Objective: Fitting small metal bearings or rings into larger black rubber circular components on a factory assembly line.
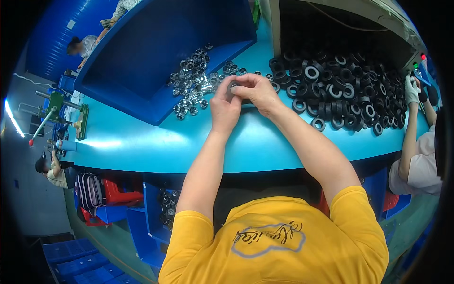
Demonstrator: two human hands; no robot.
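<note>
My left hand (224,105) and my right hand (259,94) meet over the tabletop, fingers curled together around a small round part (232,89). It looks dark grey, and the fingers cover much of it, so its full shape cannot be made out. Just left of my hands lies a loose heap of shiny silver metal caps (189,85), spilling from a blue bin (127,85) onto the table. To their right spreads a big pile of black rings (340,92), some showing a pale grey inner face.
The turquoise table (189,151) curves across in front of me. A dark machine opening (326,28) stands behind the rings. At the right a gloved co-worker's hand (412,90) is near the pile. A green hand press (56,109) stands at the left; a blue box of parts (153,203) sits below.
</note>
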